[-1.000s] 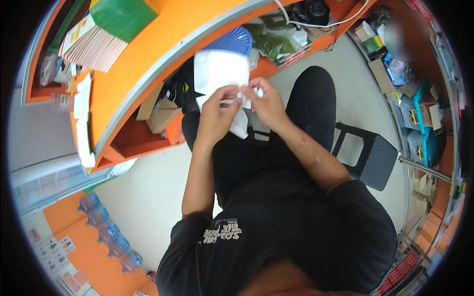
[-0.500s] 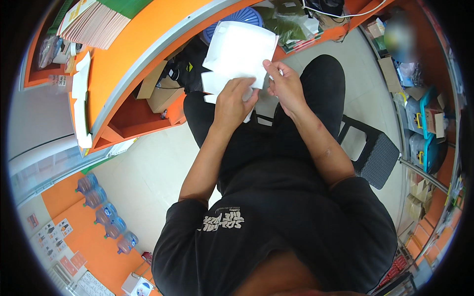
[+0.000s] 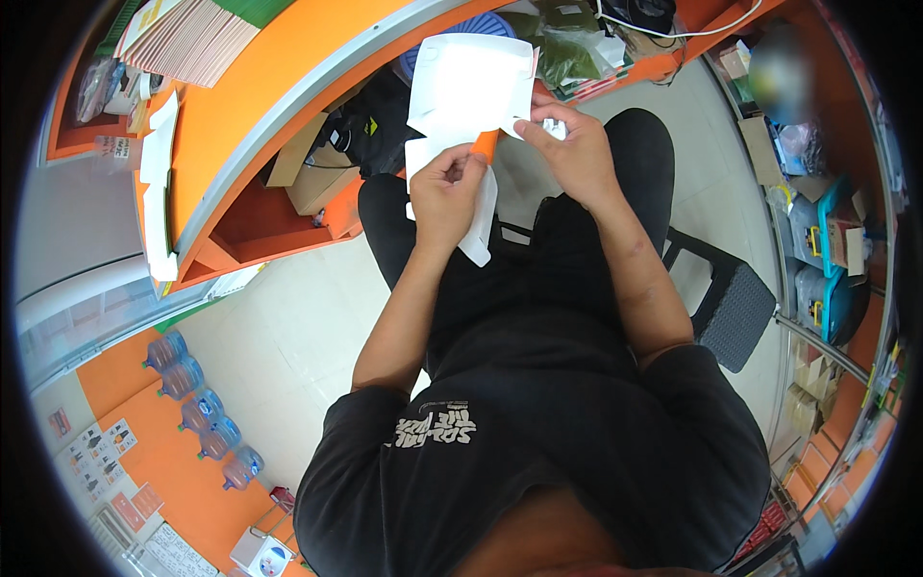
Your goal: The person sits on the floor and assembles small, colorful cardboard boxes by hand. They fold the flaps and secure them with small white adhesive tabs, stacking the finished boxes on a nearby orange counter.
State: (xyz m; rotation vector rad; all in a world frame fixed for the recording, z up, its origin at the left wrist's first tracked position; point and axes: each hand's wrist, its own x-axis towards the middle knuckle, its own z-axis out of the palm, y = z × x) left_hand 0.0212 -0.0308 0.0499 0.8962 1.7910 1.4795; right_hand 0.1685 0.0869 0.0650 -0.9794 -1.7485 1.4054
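A partly folded white cardboard box (image 3: 469,87) is held up over my lap, its pale inner face toward me. One flap beside my left fingers shows an orange outer side (image 3: 486,144). My left hand (image 3: 444,197) pinches the box at this flap, thumb against forefinger; a white strip of the card hangs below it. My right hand (image 3: 577,159) grips the right side of the box, thumb in front and fingers partly hidden behind the card.
An orange counter (image 3: 226,106) with a grey edge curves along the left, with a stack of folded card (image 3: 187,43) on it. Beyond the box is a blue slatted basket (image 3: 490,26). A black stool (image 3: 735,317) stands at right, near shelves. Several water bottles (image 3: 202,409) line the lower left.
My left hand has closed on a flap, turning its orange side into view, and the white strip now hangs lower. My right hand has shifted slightly right, its fingers going round the edge.
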